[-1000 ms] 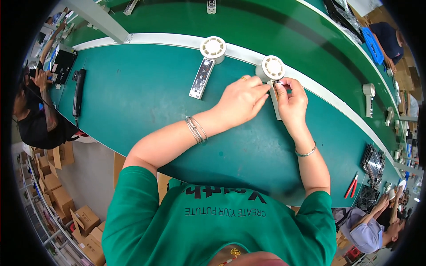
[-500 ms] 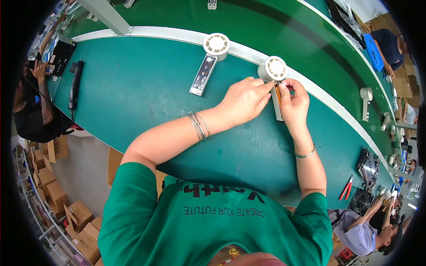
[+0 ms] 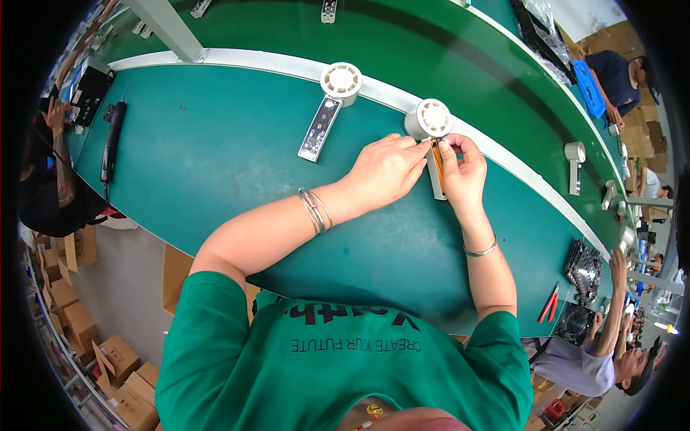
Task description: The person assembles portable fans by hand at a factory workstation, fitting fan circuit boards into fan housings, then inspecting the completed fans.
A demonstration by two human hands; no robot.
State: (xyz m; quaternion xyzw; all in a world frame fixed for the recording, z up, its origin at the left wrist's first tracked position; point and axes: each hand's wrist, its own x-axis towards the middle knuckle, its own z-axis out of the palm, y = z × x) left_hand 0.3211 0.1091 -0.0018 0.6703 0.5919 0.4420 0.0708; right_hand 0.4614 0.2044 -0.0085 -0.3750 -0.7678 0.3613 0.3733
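A white device with a round, spoked head and a slim open handle lies near the table's far edge. An orange strip shows inside its handle. My left hand reaches across from the left, its fingers together and pressed where handle meets head. On the other side, my right hand pinches with thumb and forefinger at the handle's upper end; whatever small part sits between the fingertips is hidden. Farther left rests a second, similar device, with a dark circuit board showing in its handle.
A black corded, pen-shaped power tool lies at the left of the green table. Red-handled pliers, a black fan and dark bagged parts are at the right. Beyond the white rail, a green belt carries another device.
The view has shifted slightly. Both my hands stay at the same device with nearly the same hold. At the right, a co-worker's arm has risen toward the belt.
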